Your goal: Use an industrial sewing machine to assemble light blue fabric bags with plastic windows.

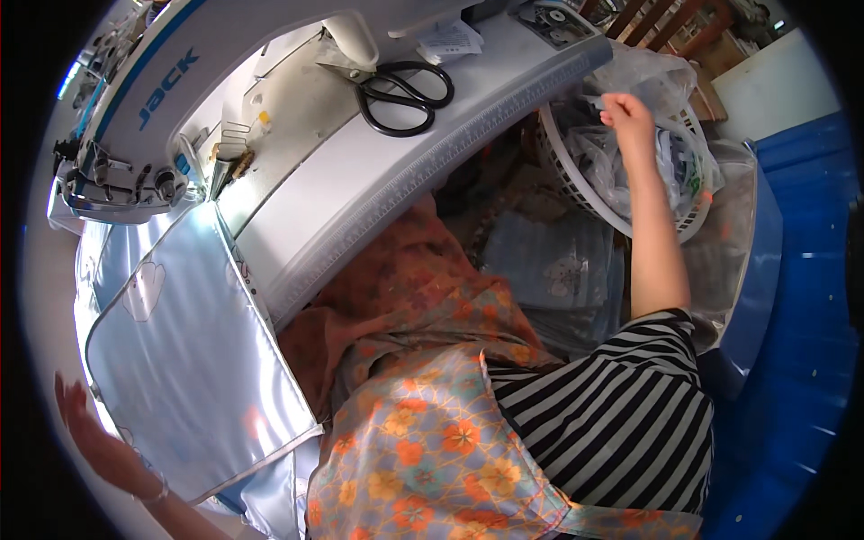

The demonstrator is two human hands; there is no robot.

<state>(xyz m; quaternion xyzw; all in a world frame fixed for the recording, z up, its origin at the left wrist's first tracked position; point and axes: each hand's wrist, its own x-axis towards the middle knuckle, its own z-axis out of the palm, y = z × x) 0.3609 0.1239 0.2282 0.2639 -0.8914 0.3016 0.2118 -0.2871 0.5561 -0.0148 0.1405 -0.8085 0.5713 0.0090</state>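
A shiny pale-blue fabric panel (193, 360) with a lighter trim along its edge lies under the sewing machine (171, 76) and hangs toward me on the left. My left hand (94, 436) is beside the panel's outer edge, its fingers raised and apart, with nothing seen in it. My right hand (630, 121) is over a white plastic basket (569, 171) on the right, fingers curled together. What they hold, if anything, is too small to make out. Clear plastic and pale scraps (594, 148) fill the basket.
Black-handled scissors (405, 99) lie on the machine table (315, 184), with a ruler strip (396, 175) along its front edge. Stacked pale-blue pieces (549, 270) sit below, beside my lap. A blue-grey bin (760, 261) stands right of the basket, and wooden chair slats (661, 22) behind.
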